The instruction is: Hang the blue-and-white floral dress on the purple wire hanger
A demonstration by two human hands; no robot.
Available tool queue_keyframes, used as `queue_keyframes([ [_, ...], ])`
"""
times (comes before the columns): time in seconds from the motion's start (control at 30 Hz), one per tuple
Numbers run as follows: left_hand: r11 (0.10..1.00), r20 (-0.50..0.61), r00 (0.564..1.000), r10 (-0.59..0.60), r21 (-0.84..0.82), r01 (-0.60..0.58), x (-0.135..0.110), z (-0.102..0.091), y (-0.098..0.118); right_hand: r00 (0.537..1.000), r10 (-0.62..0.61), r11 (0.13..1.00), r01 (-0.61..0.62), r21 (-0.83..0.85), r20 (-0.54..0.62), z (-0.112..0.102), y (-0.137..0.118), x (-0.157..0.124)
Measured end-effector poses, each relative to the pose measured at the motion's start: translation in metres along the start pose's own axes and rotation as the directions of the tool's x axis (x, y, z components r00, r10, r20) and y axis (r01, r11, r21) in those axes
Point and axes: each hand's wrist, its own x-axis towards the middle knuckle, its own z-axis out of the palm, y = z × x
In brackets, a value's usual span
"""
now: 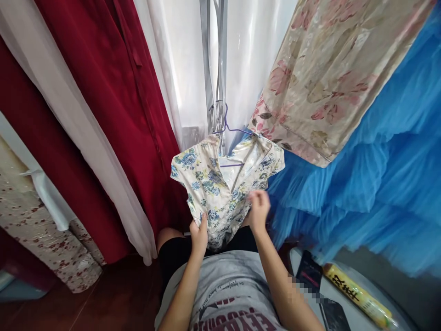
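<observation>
Left hand [199,234] and right hand [258,209] are pinching the dress [213,184], already hanging on its hanger [229,129], hem bunched.

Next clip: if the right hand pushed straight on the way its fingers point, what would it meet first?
The blue-flowered garment on the purple hanger: the right hand points up and forward at its front fabric and seems to be touching it. The hand is blurred, so contact is uncertain.
</observation>
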Motion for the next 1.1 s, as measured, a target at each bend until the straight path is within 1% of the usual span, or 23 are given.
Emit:
queue_keyframes([
  [0.03,1.000,0.002,1.000,0.014,0.021,-0.014,0.000,0.000,0.003,0.932,0.078,0.995,-0.096,0.033,0.354,0.009,0.005,-0.018],
  [0.07,0.999,0.000,1.000,0.023,0.040,-0.023,-0.001,0.000,0.006,0.845,0.119,0.985,-0.168,0.047,0.522,0.018,0.009,-0.030],
  [0.1,0.998,-0.012,0.999,0.034,0.056,-0.033,-0.003,0.000,0.009,0.751,0.131,0.975,-0.215,0.052,0.647,0.026,0.010,-0.037],
  [0.13,0.997,-0.027,0.998,0.050,0.068,-0.048,-0.006,0.002,0.011,0.703,0.131,0.969,-0.241,0.061,0.699,0.033,0.009,-0.039],
  [0.17,0.995,-0.043,0.997,0.070,0.075,-0.066,-0.011,0.003,0.013,0.697,0.129,0.965,-0.253,0.074,0.705,0.039,0.007,-0.038],
  [0.27,0.993,-0.063,0.993,0.103,0.059,-0.099,-0.032,0.010,0.017,0.717,0.166,0.949,-0.302,0.088,0.677,0.044,0.003,-0.027],
  [0.4,0.999,-0.009,0.999,0.053,0.003,-0.053,-0.055,0.021,0.021,0.739,0.273,0.906,-0.413,0.094,0.616,0.036,0.005,-0.020],
  [0.5,0.999,-0.013,1.000,0.018,-0.033,-0.019,-0.060,0.025,0.023,0.728,0.277,0.889,-0.441,0.120,0.627,0.032,0.008,-0.022],
  [0.63,0.998,-0.007,1.000,-0.006,-0.058,0.005,-0.060,0.025,0.024,0.693,0.230,0.896,-0.425,0.129,0.684,0.031,0.004,-0.023],
  [0.73,0.999,-0.025,1.000,0.009,-0.037,-0.010,-0.054,0.017,0.021,0.694,0.224,0.882,-0.442,0.160,0.685,0.027,-0.001,-0.020],
  [0.8,0.999,-0.064,0.997,0.034,0.016,-0.033,-0.044,0.008,0.017,0.718,0.246,0.869,-0.461,0.180,0.652,0.020,-0.003,-0.016],
  [0.83,0.997,-0.087,0.994,0.066,0.042,-0.063,-0.038,0.002,0.015,0.737,0.261,0.867,-0.463,0.185,0.623,0.017,-0.003,-0.014],
  [0.9,0.981,-0.159,0.970,0.185,0.087,-0.173,-0.023,-0.006,0.016,0.774,0.286,0.874,-0.453,0.178,0.564,0.009,-0.002,-0.010],
  [0.93,0.964,-0.210,0.942,0.261,0.108,-0.243,-0.016,-0.009,0.022,0.786,0.294,0.879,-0.446,0.169,0.544,0.007,-0.002,-0.009],
  [0.97,0.942,-0.257,0.907,0.334,0.129,-0.311,-0.010,-0.009,0.032,0.788,0.300,0.883,-0.443,0.156,0.538,0.005,-0.001,-0.008],
  [1.0,0.918,-0.287,0.873,0.395,0.147,-0.367,-0.008,-0.008,0.046,0.783,0.306,0.884,-0.446,0.145,0.542,0.003,0.000,-0.007],
  [1.03,0.898,-0.278,0.854,0.440,0.160,-0.410,-0.008,-0.004,0.065,0.774,0.311,0.881,-0.452,0.137,0.551,0.003,0.000,-0.007],
  [1.07,0.884,-0.225,0.856,0.466,0.155,-0.441,-0.011,0.000,0.087,0.766,0.316,0.878,-0.460,0.134,0.559,0.003,0.001,-0.007],
  [1.1,0.879,-0.099,0.877,0.471,0.136,-0.457,-0.018,0.004,0.111,0.760,0.321,0.873,-0.468,0.134,0.565,0.004,0.001,-0.008],
])
